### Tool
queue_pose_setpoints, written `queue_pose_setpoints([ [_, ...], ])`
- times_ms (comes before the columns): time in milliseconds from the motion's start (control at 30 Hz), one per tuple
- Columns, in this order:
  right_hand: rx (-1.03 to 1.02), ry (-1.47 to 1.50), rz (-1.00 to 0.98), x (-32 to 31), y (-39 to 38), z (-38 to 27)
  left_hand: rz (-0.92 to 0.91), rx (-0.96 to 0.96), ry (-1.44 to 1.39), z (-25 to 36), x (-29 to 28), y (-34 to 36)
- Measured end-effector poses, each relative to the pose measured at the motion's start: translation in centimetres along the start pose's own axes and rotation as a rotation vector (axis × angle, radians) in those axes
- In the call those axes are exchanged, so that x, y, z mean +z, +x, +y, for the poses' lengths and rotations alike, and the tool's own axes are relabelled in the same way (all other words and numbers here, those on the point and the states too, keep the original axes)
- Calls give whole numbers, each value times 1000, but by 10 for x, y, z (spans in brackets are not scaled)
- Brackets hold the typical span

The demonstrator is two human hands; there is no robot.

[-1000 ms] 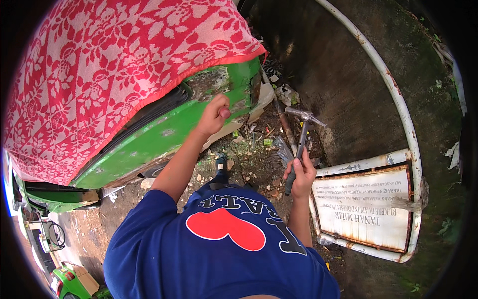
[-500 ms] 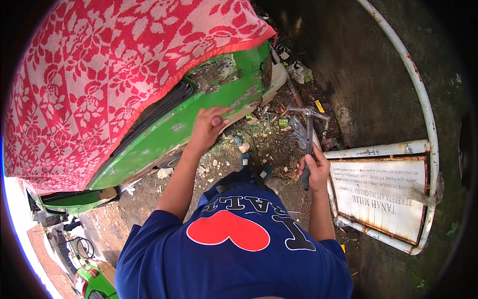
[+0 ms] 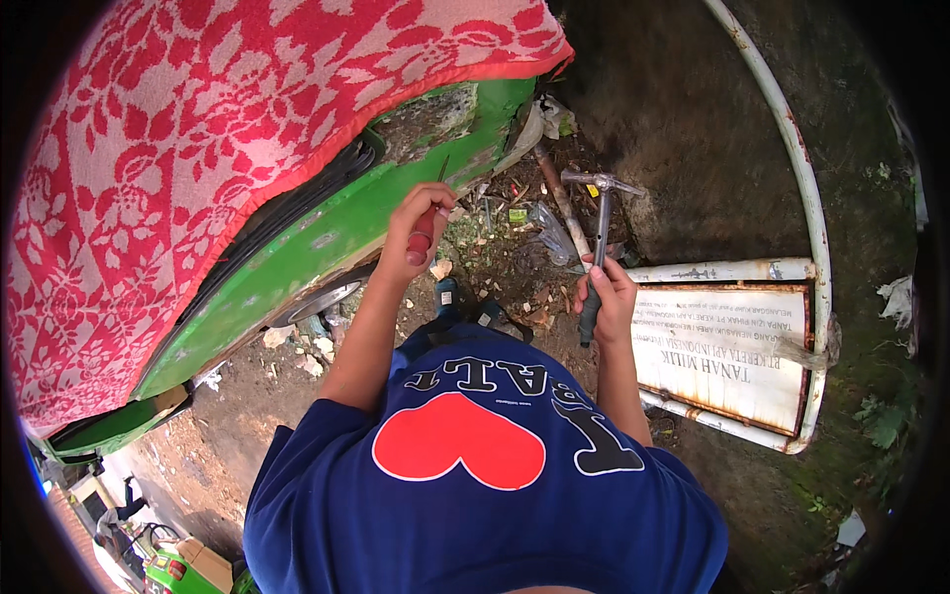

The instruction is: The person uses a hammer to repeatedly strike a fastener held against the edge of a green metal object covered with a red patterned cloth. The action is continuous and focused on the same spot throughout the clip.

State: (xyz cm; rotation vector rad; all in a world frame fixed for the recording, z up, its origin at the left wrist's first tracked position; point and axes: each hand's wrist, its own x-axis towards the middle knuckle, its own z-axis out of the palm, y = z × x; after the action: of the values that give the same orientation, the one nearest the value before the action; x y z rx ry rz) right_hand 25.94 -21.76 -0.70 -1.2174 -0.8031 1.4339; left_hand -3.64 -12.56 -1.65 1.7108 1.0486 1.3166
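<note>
My left hand (image 3: 411, 226) is closed around the red handle of a screwdriver-like tool (image 3: 421, 238). Its thin dark shaft points away from me, towards the worn green body of a car (image 3: 327, 238); I cannot tell whether the tip touches it. Patches of bare, scraped metal (image 3: 430, 127) show on the car's far end. In my right hand (image 3: 612, 295) is a hammer (image 3: 602, 223), gripped by its dark handle with the metal head up and away from me. The hammer is held apart from the car and the other tool.
A red and pink floral cloth (image 3: 247, 129) covers the car's top. On my right stands a rusty white pipe frame (image 3: 792, 148) with a white sign panel (image 3: 722, 342). Rubble, plastic litter and a pipe (image 3: 559, 198) lie on the ground. Another green vehicle (image 3: 163, 574) is at lower left.
My left hand has turned, so the red handle and thin shaft now show. The right hand with the hammer sits slightly further left and higher in view. The whole view has shifted.
</note>
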Motion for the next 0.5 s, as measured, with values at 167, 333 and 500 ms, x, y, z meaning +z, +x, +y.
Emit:
queue_pose_setpoints([
  [167, -32, -74, -3, 27, 3, -6, 1, 25, -81, -12, -11, 8],
  [333, -53, -68, 25, 49, 0, -5, -7, 62, -164, -22, -18, 16],
  [500, -79, -78, 50, 59, -4, -3, -10, 128, -192, -36, -18, 17],
])
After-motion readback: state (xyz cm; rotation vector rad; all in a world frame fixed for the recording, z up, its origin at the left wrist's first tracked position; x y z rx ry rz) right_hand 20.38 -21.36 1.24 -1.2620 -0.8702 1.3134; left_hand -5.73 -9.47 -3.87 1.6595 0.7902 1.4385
